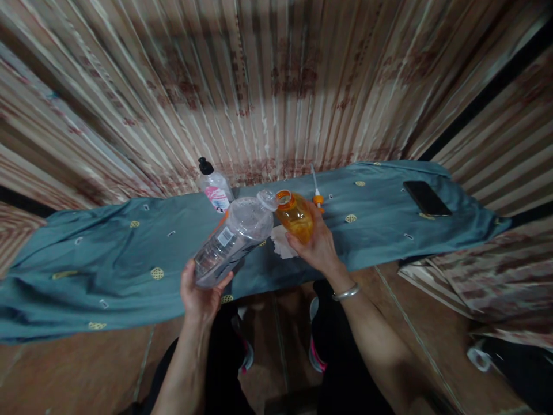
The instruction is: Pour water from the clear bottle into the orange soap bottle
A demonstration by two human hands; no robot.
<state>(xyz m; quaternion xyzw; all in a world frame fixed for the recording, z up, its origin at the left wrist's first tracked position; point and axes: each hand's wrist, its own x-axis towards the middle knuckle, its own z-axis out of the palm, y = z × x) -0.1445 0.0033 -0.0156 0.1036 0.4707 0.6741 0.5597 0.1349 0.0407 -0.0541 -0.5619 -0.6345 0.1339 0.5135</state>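
My left hand point(205, 291) is closed around the base of a large clear plastic bottle point(222, 245) with a barcode label. This bottle tilts up to the right, its neck close to the mouth of a small orange bottle point(295, 214); I cannot tell if they touch. Closed around the orange bottle is my right hand point(317, 242); its mouth is uncapped and leans left. Just beyond my right hand, a pump top point(318, 200) with an orange head and pale tube lies on the cloth. A crumpled white tissue point(283, 242) rests beneath the bottles.
A clear bottle with a black pump point(217, 191) and pink label stands at the back. On the right of the blue-green cloth point(116, 253) lies a black phone point(427, 198). A patterned curtain point(276, 86) hangs close behind the covered surface.
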